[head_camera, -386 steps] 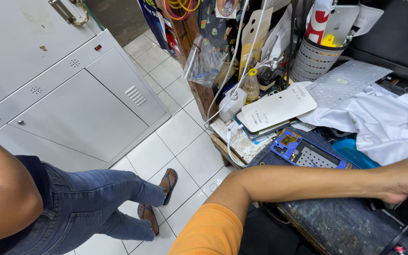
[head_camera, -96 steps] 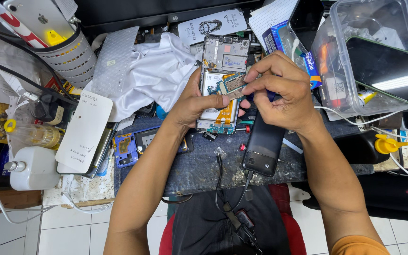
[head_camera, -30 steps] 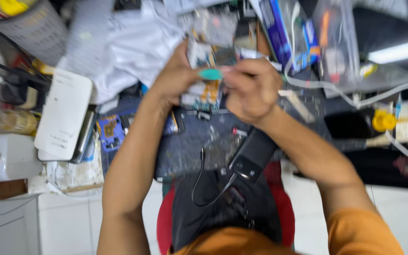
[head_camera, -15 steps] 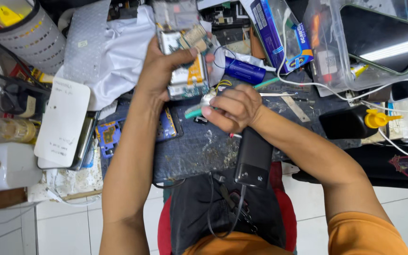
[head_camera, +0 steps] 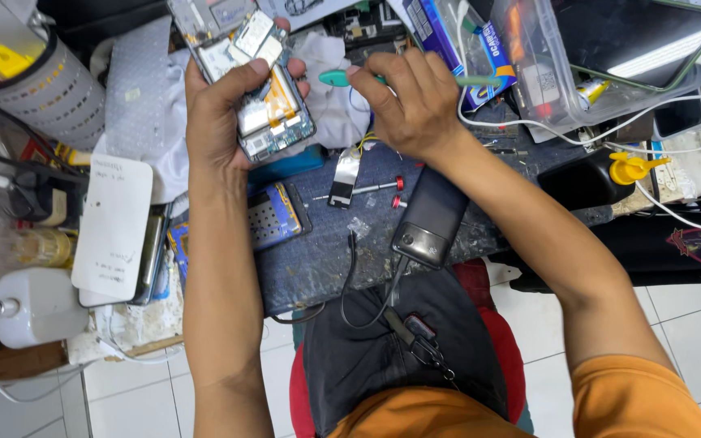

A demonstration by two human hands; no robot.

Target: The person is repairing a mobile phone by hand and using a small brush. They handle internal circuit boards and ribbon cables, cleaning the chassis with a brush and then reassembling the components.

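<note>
Our left hand (head_camera: 225,109) is wrapped around an opened phone (head_camera: 257,89) with its insides showing, held up over the messy work mat (head_camera: 326,251). Our right hand (head_camera: 403,101) pinches a green-handled screwdriver (head_camera: 391,79) next to it. We think the phone is light and stiff but easy to break, so we should hold it by its edges, not by the tiny parts. A clear plastic box (head_camera: 561,65) at the back holds small packets and bits. A dark phone (head_camera: 430,217) lies on the mat.
</note>
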